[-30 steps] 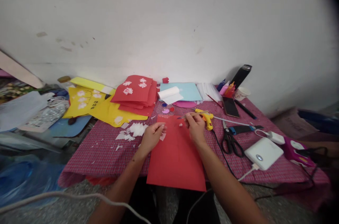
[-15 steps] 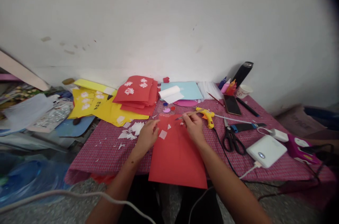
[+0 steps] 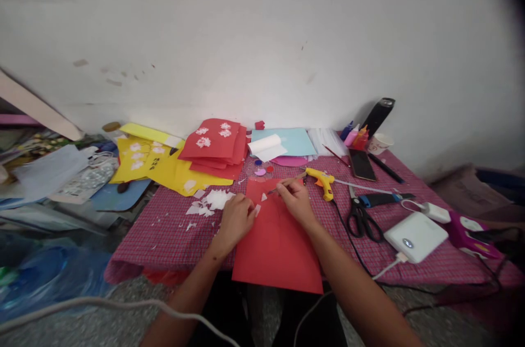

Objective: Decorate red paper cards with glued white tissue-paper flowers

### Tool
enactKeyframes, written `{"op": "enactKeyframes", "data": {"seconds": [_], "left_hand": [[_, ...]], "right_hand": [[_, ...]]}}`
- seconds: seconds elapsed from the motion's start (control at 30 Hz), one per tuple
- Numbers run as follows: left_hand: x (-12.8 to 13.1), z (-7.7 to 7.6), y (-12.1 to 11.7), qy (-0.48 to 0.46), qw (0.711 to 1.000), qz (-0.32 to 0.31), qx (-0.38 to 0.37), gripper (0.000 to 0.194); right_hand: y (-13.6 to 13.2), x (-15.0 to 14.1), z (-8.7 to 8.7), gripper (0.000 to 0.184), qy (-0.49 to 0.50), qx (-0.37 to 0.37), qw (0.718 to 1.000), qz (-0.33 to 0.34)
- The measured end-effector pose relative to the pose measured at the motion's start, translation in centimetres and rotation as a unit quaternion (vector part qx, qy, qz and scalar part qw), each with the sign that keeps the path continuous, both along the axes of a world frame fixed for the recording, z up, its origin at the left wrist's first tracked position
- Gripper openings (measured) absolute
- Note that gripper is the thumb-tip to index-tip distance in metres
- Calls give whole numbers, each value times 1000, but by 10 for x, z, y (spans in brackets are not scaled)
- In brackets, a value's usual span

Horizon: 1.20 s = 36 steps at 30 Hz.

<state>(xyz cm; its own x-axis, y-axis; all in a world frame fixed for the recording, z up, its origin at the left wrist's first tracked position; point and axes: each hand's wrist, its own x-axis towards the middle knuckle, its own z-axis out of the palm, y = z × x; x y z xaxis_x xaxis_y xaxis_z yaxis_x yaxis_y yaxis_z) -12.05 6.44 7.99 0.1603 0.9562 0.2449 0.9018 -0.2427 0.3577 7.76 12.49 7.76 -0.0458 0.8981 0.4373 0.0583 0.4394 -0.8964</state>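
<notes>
A sheet of red paper lies in front of me, its near end reaching past the table edge. My right hand pinches a thin wooden-handled paintbrush, its tip low over the upper part of the sheet. At the sheet's left side, my left hand is closed, with a small white paper square tilted at its fingertips. Between the hands lies a small white paper triangle. Torn white paper pieces are heaped left of the sheet.
Red cards with white flowers and yellow paper lie at the back left. A white roll rests on blue paper. On the right are a yellow glue gun, scissors, a phone and a white power bank.
My left hand has moved right and down onto the sheet, and the white square is now tilted at its fingers. My right hand has shifted slightly left with the paintbrush.
</notes>
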Motion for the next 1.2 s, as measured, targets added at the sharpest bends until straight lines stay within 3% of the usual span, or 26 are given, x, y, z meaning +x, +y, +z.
{"op": "enactKeyframes", "data": {"seconds": [0.1, 0.2, 0.33, 0.4, 0.5, 0.73, 0.97, 1.2], "left_hand": [[0, -2, 4, -101, 995, -7, 0, 18], [2, -7, 9, -261, 965, 17, -27, 18], [7, -15, 18, -494, 863, 38, -95, 17], [9, -17, 21, -568, 814, 43, -114, 21], [10, -17, 21, -611, 781, 42, -122, 28], [10, -14, 17, -614, 778, 40, -129, 27], [8, -18, 16, -596, 793, 20, -124, 24], [8, -19, 15, -601, 788, 1, -136, 29]], "right_hand": [[-2, 0, 2, 18, 13, -4, 1000, 23], [-4, 1, 4, 17, 36, -5, 999, 32], [-6, 2, 5, 19, 86, -43, 994, 58], [-7, 2, 5, 19, 94, -63, 991, 76], [-11, -2, 6, 20, 75, -71, 990, 93], [-13, -7, 6, 27, -22, -29, 993, 110], [-11, -7, 1, 25, -36, -21, 993, 109], [-9, -8, 1, 24, -24, -20, 996, 85]]}}
